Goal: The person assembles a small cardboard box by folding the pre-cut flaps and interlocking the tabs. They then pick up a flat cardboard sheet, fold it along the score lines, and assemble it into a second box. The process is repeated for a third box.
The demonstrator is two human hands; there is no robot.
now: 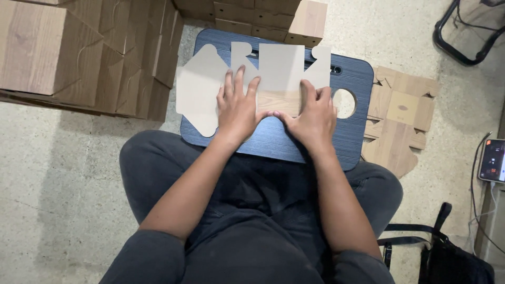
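Note:
A flat die-cut cardboard box blank [273, 66], grey on its upper face, lies on a dark blue lap tray [352, 79] resting on my knees. Its near flap [279, 101] is folded up and shows a wood-grain print. My left hand [238, 108] lies flat on the blank left of that flap, fingers spread. My right hand [314, 113] presses on the flap's right end, fingers bent over it. The thumbs nearly meet at the flap's near edge.
Stacks of folded wood-grain boxes [79, 52] stand on the floor at the upper left and behind the tray [263, 16]. A pile of flat blanks [400, 121] lies to the right. A phone [493, 160] with a cable, a black bag [452, 257] and a chair base [463, 37] sit further right.

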